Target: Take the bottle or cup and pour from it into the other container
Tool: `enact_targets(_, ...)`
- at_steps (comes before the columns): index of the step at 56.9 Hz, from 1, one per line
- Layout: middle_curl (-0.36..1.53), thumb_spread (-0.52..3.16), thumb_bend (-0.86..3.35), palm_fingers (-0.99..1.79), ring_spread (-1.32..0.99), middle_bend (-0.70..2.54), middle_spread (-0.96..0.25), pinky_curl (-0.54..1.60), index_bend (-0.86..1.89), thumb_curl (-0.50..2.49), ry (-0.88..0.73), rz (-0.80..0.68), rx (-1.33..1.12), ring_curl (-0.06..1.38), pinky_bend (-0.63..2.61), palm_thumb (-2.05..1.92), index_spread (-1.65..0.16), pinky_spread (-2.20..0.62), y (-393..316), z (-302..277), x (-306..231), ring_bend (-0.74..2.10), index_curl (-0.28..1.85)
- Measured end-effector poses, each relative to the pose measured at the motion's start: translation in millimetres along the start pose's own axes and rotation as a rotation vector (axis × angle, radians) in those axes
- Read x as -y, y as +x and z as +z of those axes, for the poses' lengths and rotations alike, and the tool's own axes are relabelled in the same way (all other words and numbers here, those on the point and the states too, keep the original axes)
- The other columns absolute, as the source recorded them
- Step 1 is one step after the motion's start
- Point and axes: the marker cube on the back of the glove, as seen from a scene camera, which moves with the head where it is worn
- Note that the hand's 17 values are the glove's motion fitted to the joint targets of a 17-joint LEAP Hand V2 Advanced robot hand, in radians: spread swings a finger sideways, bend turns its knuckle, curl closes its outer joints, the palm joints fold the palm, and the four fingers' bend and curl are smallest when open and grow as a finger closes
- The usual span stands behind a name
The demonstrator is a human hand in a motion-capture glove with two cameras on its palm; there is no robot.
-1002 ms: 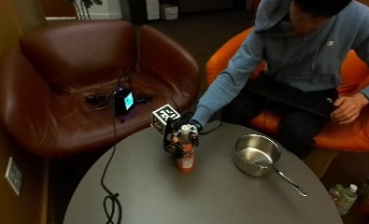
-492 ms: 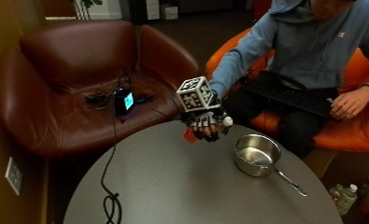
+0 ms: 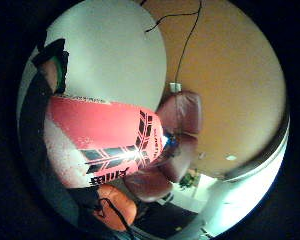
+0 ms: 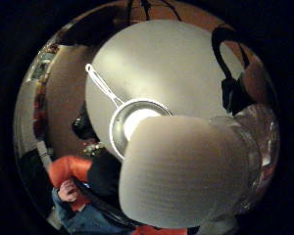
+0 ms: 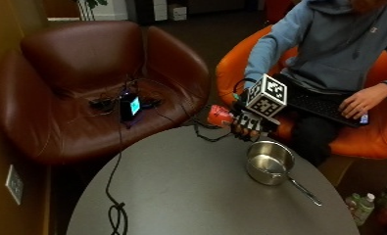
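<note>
In the outside view my gloved right hand (image 5: pixel 248 123) grips a clear bottle with a red label (image 5: pixel 218 116), held up off the round grey table (image 5: pixel 180 196). The bottle lies nearly on its side, base toward the brown chair, its top end hidden behind the hand. A steel pot (image 5: pixel 269 163) with a long handle stands on the table just below and right of the hand. The thumb side palm view shows the bottle's white cap (image 4: pixel 181 171) close up, with the pot (image 4: pixel 132 125) beyond it. The red label (image 3: pixel 105 145) fills the little finger side palm view.
A brown leather chair (image 5: pixel 88 93) behind the table holds a lit device (image 5: pixel 129 105); its black cable (image 5: pixel 114 186) runs over the table's left side. The person sits in an orange chair (image 5: pixel 369 137), bare hand (image 5: pixel 359 100) on a dark keyboard. Small bottles (image 5: pixel 362 205) stand on the floor.
One second ago the bottle stood upright on the table in my hand. It has since been lifted, carried right toward the pot and tipped onto its side.
</note>
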Motion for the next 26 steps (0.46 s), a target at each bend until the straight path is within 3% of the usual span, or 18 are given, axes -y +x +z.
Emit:
enact_targets(12, 0.49, 0.25, -0.04, 1.16, -0.22, 0.28, -0.11, 0.38, 0.17, 0.72, -0.097, -0.019, -0.458, 0.42, 0.26, 1.00, -0.19, -0.18, -41.6, 1.7, 0.5, 0.31, 0.47)
enact_targets(26, 0.49, 0.26, -0.04, 1.16, -0.23, 0.27, -0.12, 0.38, 0.17, 0.73, -0.135, 0.001, -0.709, 0.43, 0.28, 0.98, -0.19, -0.20, -74.2, -1.4, 5.1, 0.30, 0.47)
